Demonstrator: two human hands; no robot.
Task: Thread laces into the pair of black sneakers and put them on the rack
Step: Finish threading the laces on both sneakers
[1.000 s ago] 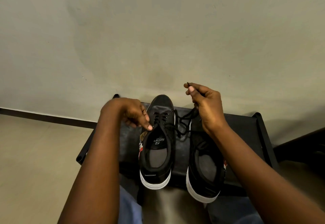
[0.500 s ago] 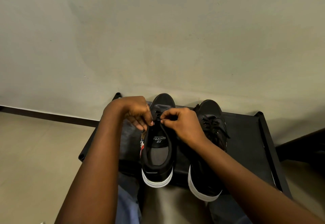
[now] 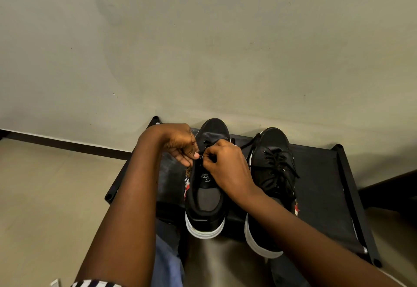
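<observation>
While both sneakers sit side by side on the rack (image 3: 325, 196), toes toward the wall (image 3: 203, 49) and white heels hanging a bit over the near edge, the work is all on the left sneaker (image 3: 206, 198). Its tongue with the printed logo is showing, and the lace (image 3: 247, 145) looks only partly threaded, with a loose black strand running off to the right toward the other shoe. Left hand (image 3: 180, 144) is up at the eyelets on the left side, fingers pinched together on something small there, probably the lace tip, though it's too tiny to say for sure. Right hand (image 3: 228, 165) meets it from the other side, fingers curled tight and pinching at the same spot, so the two hands are basically touching. Right sneaker (image 3: 273, 174) is already laced up, its ends lying loose over the top, partly covered by the right forearm. Rack is black with a fabric shelf, standing against the plain wall on a pale floor (image 3: 52, 196).
</observation>
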